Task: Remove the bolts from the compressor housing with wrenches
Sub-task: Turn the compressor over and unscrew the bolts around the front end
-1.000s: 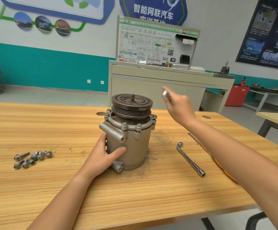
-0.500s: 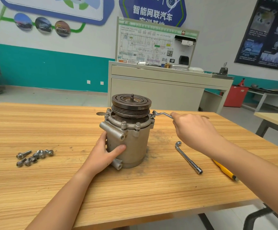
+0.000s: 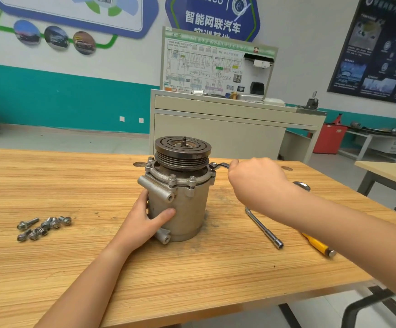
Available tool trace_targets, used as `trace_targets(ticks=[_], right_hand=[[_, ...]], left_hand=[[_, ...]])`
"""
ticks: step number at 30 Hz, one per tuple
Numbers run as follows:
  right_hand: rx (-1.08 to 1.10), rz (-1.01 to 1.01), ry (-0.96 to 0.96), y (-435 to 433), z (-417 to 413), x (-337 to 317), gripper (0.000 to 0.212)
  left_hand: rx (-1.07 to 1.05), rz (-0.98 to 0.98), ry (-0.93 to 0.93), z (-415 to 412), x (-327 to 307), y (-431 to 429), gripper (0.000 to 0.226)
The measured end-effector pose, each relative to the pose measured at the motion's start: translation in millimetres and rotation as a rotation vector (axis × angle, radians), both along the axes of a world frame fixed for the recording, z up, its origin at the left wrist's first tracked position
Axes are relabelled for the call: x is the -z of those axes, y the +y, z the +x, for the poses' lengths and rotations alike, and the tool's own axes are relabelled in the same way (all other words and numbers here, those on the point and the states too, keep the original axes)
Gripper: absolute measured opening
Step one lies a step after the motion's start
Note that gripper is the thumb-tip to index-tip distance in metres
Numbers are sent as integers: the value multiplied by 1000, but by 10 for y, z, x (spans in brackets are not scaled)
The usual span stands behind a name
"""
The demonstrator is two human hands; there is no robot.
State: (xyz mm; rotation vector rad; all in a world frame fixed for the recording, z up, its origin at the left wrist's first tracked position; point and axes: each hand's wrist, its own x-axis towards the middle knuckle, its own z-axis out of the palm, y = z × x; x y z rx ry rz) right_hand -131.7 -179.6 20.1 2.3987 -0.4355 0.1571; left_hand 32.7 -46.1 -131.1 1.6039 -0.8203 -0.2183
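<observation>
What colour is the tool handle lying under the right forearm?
The handle is yellow, seen best in the head view.

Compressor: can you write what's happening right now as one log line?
left grip: holds compressor | right grip: holds wrench, end at flange | loose bolts: on table, left

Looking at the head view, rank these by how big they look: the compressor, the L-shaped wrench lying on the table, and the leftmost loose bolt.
1. compressor
2. L-shaped wrench
3. loose bolt
No two look alike in size.
</observation>
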Motion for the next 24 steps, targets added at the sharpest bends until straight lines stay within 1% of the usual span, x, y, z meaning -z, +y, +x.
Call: trace_targets(ticks=[2,4,6,8,10,12,13,15,16,17,19,21,23,24], right_hand=[[-7,23,-25,-178,-2,-20,33],[-32,31,-28,-380,-9,-33,42],[-88,-17,-30,-559,14,-17,48],[-105,-47,-48,-721,99,27,44],[-127,-23,-98,-870,245,87,36],[-202,36,-186,-967,395,167,30],[-291,55,-266,-1005,471,219,27],[-504,110,-499,-1035,625,327,18],[-562,142,-578,-1008,709,367,18],[-590,187,-608,-969,784,398,19],[-615,301,-606,-888,907,428,28],[-565,393,-554,-864,962,416,38],[-489,395,-516,-917,936,411,39],[-447,416,-541,-939,887,405,34]], left_hand=[[5,-5,-11,1,0,0,44],[6,-6,-13,7,5,2,44],[4,-5,-9,16,10,3,46],[-4,3,-20,23,13,-3,47],[-9,5,-26,27,16,-8,48],[-10,6,-19,34,24,-8,48],[-9,8,-16,40,28,-8,48],[-17,16,-19,47,33,-6,48],[-23,19,-25,48,32,-8,48],[-26,22,-29,48,32,-10,47],[-24,22,-25,47,33,-8,47],[-21,21,-23,37,32,-2,47],[-25,22,-21,28,30,2,47],[-26,21,-17,25,30,3,47]])
